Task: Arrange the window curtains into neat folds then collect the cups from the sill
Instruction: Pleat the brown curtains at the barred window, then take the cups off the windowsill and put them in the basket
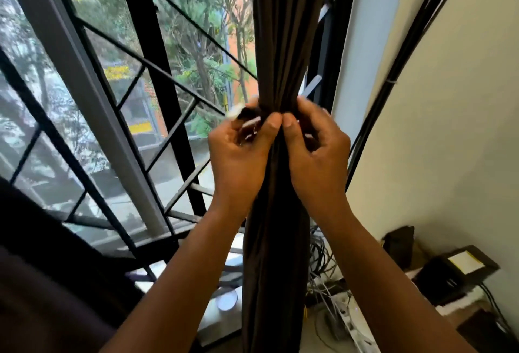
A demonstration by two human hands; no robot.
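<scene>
Two hands meet at centre frame on the dark curtain [280,52], which hangs gathered into a tight column of folds from 12 o'clock down to 6 o'clock. Left hand [241,153] curled, thumb tip pressed to the bundle, fingers pinching a pale tie strip [250,122] at its 11 o'clock. Right hand [314,150] curled likewise, thumb against the fabric beside the left thumb; what its fingers hold behind the bundle is hidden. Window grille [157,71] at 9 o'clock. Small round pale object [227,302] on the sill [216,321] at 7 o'clock, blurred, possibly a cup.

Step in hand, as I judge it: securing the gathered folds. Best done by keeping both thumbs pinning the pleats flat so none slip, drawing the strip snug and level round the bundle before fastening. Cups come after
</scene>
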